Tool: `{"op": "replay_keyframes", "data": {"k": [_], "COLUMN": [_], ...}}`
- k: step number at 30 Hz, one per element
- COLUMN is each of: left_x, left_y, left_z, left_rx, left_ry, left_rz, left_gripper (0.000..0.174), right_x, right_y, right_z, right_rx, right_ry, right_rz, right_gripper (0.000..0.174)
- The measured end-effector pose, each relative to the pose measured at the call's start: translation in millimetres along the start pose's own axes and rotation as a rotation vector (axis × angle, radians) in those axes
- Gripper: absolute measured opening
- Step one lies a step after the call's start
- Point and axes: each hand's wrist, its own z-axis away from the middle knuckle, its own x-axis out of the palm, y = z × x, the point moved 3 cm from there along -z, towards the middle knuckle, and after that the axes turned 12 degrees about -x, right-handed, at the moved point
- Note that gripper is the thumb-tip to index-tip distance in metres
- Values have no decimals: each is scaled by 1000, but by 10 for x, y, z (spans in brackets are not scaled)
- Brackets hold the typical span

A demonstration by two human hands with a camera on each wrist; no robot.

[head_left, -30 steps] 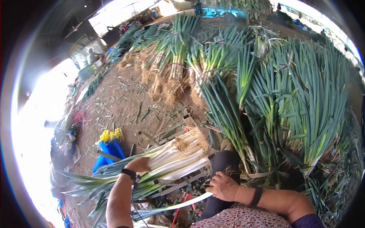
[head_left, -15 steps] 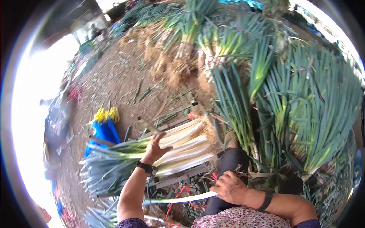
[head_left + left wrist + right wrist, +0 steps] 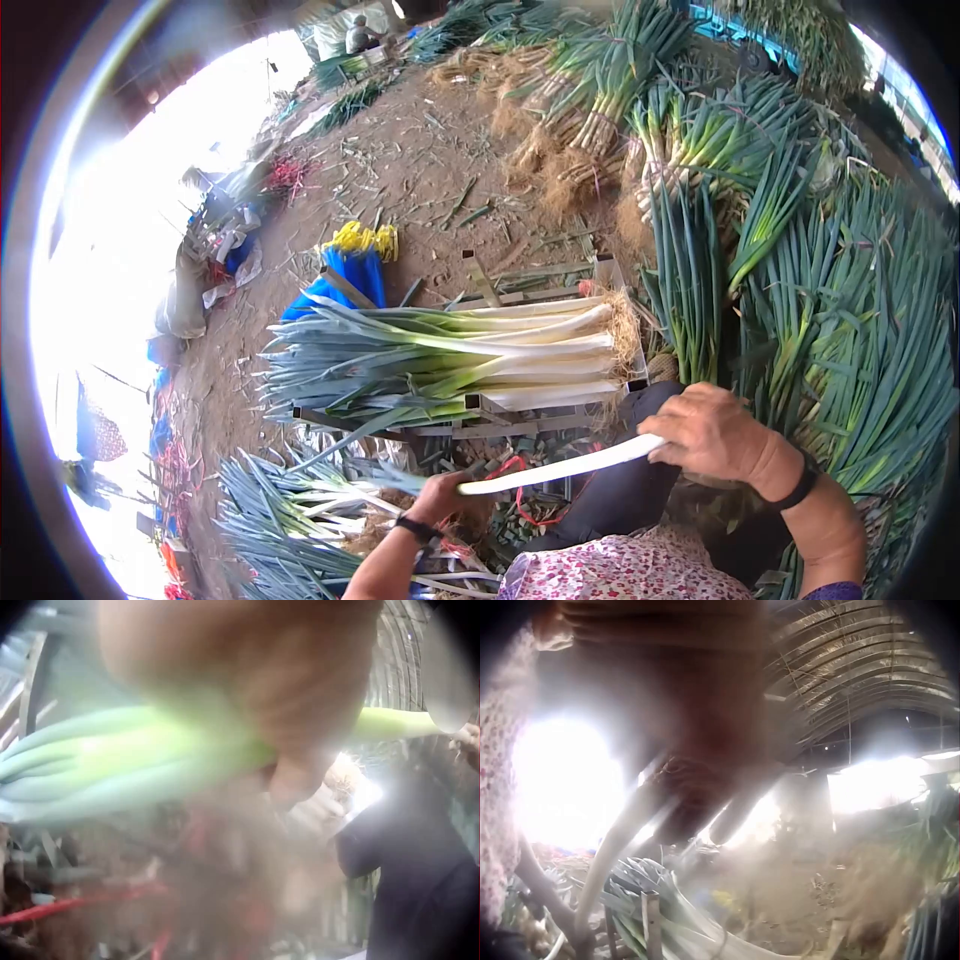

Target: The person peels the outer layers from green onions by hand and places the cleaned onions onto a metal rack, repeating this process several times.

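Note:
One long green onion [image 3: 560, 470] stretches between the two hands over the person's lap. Its white root end is pinched in the right hand [image 3: 705, 430]. Farther down, the left hand [image 3: 440, 500] grips it where white turns to green; the left wrist view shows the green leaves [image 3: 90, 757] fanning out beyond that hand. Just ahead, a row of green onions [image 3: 540, 345] lies on a low metal rack [image 3: 530, 428], roots to the right and leaves to the left. In the right wrist view the right fingers are dark and blurred around the stalk [image 3: 600, 877].
Loose green onions [image 3: 300, 520] lie at the lower left. Blue bags with yellow ties [image 3: 355, 265] stand behind the rack. Tall bundles of green onions [image 3: 880, 330] line the right side, and more rooted bundles [image 3: 610, 110] lie farther back. Red string [image 3: 525, 500] trails near the knee.
The left hand has come away from the onions on the rack and now grips the held onion. The right hand has risen, lifting the root end. The head view has turned left.

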Motion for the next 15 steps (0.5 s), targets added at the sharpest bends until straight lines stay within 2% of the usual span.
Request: {"op": "replay_keyframes", "data": {"k": [1,3,4,7,8,9,10,12,15], "left_x": [-171,-827,-1171,-1995,-2210,-2332,-2454,-2510,-2219], "left_y": [-76,214,411,1071,1258,1349,1445,1458,1043], "left_z": [59,160,199,283,267,198,92,-212,-892], "left_rx": [-4,62,76,180,154,162,111,218,300], "left_ry": [50,147,159,392,401,475,459,581,600], "left_rz": [-49,-135,-208,-435,-412,-494,-527,-545,-554], "left_gripper": [26,26,28,35,35,35,33,33,35], "right_x": [57,206,238,313,325,427,545,791,1213], "right_y": [135,348,427,706,823,968,1078,1330,1673], "right_z": [122,296,288,195,85,-9,-123,-349,-509], "right_rx": [19,91,107,151,155,209,256,353,500], "right_ry": [30,33,110,301,359,321,301,261,192], "right_rz": [-16,-69,-34,34,34,14,27,58,218], "right_gripper": [28,27,27,27,27,23,22,21,24]}}
